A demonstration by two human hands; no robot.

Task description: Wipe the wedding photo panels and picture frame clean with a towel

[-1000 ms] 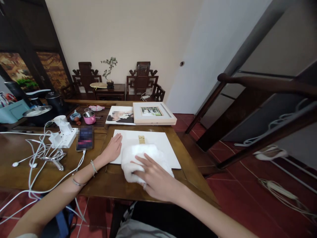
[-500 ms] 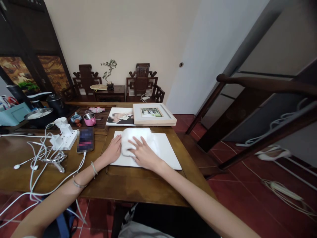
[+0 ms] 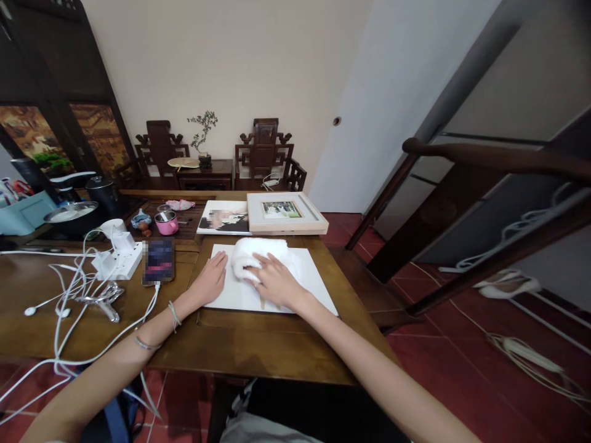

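Observation:
A thick, fluffy white cloth (image 3: pixel 247 252) lies bunched on a flat white board (image 3: pixel 314 283) at the table's near right part. My right hand (image 3: pixel 276 283) is on the cloth, its fingers bent over the near side and gripping it. Flat on the board's left edge rests my left hand (image 3: pixel 212 278), fingers stretched out and just left of the cloth. The board's middle is hidden under the cloth and my right hand.
Behind the board lie a photo print (image 3: pixel 224 217) and a framed picture (image 3: pixel 289 213). To the left are a phone (image 3: pixel 158 261), a power strip (image 3: pixel 119 261), tangled white cables and a pink cup (image 3: pixel 167 223). A wooden chair (image 3: pixel 429 215) stands on the right.
My right hand and the cloth have shifted a little to the right, and the cloth is more bunched under the fingers. My left hand has stayed in place.

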